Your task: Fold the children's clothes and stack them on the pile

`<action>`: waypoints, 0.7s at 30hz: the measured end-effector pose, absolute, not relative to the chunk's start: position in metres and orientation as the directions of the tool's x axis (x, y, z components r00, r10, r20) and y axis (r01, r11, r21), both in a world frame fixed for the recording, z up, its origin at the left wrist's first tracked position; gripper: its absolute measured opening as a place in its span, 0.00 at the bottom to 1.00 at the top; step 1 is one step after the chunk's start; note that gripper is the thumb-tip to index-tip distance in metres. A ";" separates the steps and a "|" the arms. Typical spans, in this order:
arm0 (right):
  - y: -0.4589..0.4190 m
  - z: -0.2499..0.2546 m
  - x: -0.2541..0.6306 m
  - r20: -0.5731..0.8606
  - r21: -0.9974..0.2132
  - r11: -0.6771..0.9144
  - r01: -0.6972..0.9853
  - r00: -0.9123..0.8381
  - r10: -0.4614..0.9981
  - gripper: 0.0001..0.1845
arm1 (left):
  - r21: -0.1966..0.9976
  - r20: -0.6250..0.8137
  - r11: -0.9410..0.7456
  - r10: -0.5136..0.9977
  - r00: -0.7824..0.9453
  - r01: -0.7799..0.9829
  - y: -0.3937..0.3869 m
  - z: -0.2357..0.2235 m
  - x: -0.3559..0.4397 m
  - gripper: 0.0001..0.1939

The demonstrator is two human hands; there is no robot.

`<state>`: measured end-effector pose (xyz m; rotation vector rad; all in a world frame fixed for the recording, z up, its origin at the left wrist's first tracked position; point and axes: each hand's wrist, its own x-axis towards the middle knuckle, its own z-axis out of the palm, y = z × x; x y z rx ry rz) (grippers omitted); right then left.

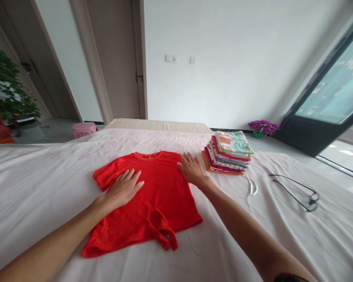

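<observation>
A red short-sleeved top (161,188) lies spread on the pale sheet, neckline away from me, with a tied strip of cloth at its lower hem. Flat on its left part rests my left hand (125,188), fingers stretched out. My right hand (191,168) lies with spread fingers over the right shoulder and sleeve, which it partly hides. Neither hand grips anything. Just beyond my right hand stands a stack of folded cloths (228,154), the top one white with an orange and green print.
White cords (253,186) trail from the stack across the sheet (235,243). Black-framed glasses (310,201) lie farther right. Behind are a pink stool (84,129), a pot of purple flowers (263,128), a leafy plant (10,86) and a door (114,58).
</observation>
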<state>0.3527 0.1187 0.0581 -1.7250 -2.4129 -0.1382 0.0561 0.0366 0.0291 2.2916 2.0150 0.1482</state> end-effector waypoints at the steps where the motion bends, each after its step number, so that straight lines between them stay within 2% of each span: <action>1: 0.106 0.060 0.343 0.197 -0.054 0.366 0.929 -0.349 0.916 0.33 | 0.135 0.031 -0.134 0.991 0.131 0.982 0.027 0.029 0.059 0.36; 5: 0.056 0.051 0.313 0.133 -0.133 0.520 0.844 -0.504 0.853 0.34 | 0.125 0.111 -0.169 0.982 0.155 0.978 -0.005 0.022 0.065 0.35; 9: 0.031 0.032 0.313 0.119 -0.114 0.580 0.807 -0.568 0.814 0.34 | 0.076 0.183 -0.175 0.970 0.158 0.982 -0.026 0.014 0.055 0.34; 18: 0.038 0.027 0.353 0.113 -0.048 0.480 0.876 -0.473 0.874 0.33 | 0.038 0.216 -0.262 0.944 0.248 0.964 -0.049 0.011 0.028 0.31; 21: 0.038 0.026 0.354 0.123 -0.065 0.460 0.886 -0.450 0.885 0.33 | 0.069 0.182 -0.200 0.966 0.185 0.977 -0.050 0.021 0.034 0.30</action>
